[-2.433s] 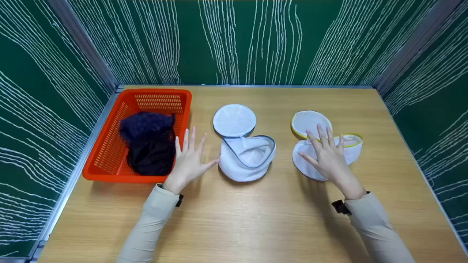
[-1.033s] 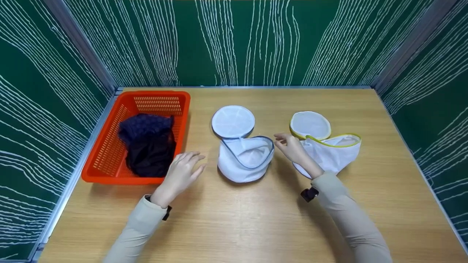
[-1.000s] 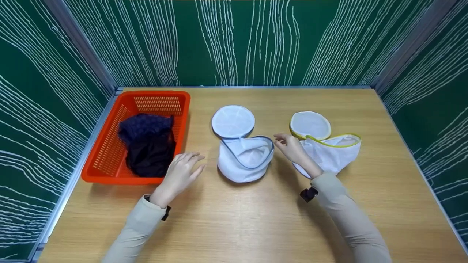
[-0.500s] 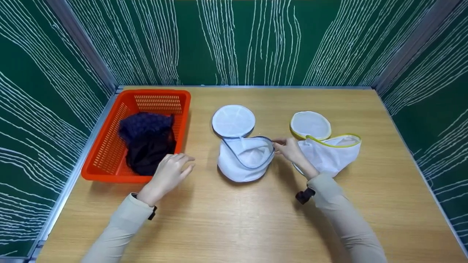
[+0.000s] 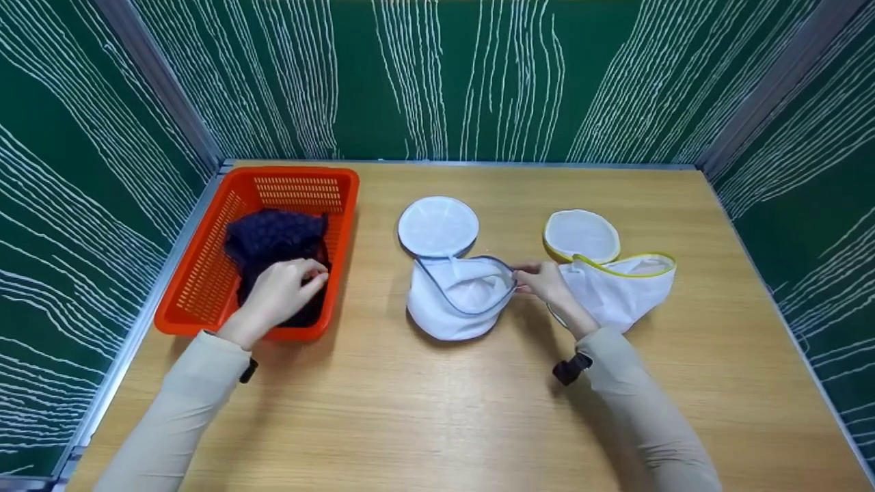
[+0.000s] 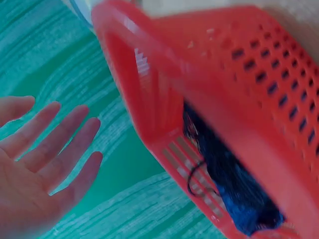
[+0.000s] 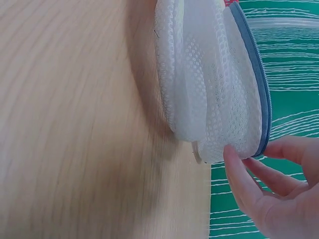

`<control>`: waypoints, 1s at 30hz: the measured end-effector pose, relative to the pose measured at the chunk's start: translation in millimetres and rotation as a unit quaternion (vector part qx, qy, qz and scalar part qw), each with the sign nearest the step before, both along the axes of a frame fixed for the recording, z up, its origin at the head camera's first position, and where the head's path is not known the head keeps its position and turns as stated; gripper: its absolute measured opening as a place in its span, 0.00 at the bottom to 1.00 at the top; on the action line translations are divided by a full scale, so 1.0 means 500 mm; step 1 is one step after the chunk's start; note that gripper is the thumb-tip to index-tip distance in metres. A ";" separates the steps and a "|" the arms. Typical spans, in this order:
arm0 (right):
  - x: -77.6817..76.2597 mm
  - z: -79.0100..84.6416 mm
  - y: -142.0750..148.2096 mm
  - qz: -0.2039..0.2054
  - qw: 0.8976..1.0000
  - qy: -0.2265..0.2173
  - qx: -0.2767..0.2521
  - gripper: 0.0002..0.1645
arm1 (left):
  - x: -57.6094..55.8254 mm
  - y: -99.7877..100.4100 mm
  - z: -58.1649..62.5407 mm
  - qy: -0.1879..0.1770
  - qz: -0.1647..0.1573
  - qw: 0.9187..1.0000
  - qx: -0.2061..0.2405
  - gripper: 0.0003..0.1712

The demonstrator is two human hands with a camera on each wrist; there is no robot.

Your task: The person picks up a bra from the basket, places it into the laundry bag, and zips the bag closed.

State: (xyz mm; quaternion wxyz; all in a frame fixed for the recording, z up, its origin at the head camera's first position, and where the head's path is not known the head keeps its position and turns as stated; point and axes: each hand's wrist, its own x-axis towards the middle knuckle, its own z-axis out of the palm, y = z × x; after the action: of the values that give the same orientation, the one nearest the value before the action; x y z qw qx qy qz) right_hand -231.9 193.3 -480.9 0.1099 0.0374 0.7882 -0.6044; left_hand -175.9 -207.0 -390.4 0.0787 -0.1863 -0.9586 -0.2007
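My left hand (image 5: pixel 284 290) hovers over the front of the orange basket, above a black garment (image 5: pixel 311 307) that it partly hides. Its fingers look relaxed and apart in the left wrist view, with nothing in them. A navy garment (image 5: pixel 273 236) lies just behind the black one. In the middle of the table sits a white mesh laundry bag (image 5: pixel 437 314), its blue-grey zipper edge (image 7: pixel 259 84) gaping and its round lid (image 5: pixel 437 225) folded back. At the bag's right side, my right hand (image 5: pixel 547 283) pinches the rim between thumb and fingers.
The orange plastic basket (image 5: pixel 347 225) stands at the table's left. Right of my right hand lies a second white mesh laundry bag (image 5: pixel 618 294) with yellow trim, open, its lid (image 5: pixel 581 236) behind it. Green walls (image 5: pixel 451 82) border the wooden table (image 5: pixel 437 417).
My right hand has come left off the yellow-trimmed bag and taken hold of the blue-grey-edged bag's rim. My left hand has moved left, from beside the basket to over the black garment.
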 end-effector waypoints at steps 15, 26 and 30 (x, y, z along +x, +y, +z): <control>0.004 -0.003 -0.001 0.004 1.000 -0.018 -0.013 0.21 | -0.088 -0.090 0.042 -0.125 0.073 0.989 -0.009 0.15; 0.002 -0.008 -0.003 0.004 1.000 -0.018 -0.018 0.22 | -0.143 -0.148 0.028 -0.203 0.099 0.974 -0.022 0.23; 0.002 -0.007 -0.001 0.006 1.000 -0.021 -0.013 0.22 | -0.160 -0.165 0.019 -0.243 0.112 0.963 -0.027 0.25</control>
State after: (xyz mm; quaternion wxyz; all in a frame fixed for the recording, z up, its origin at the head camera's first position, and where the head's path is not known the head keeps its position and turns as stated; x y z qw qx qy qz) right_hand -230.6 192.9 -484.6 0.1302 0.0438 0.7783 -0.6127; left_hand -255.9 -289.2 -381.2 -0.1395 -0.0259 -0.9686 -0.2042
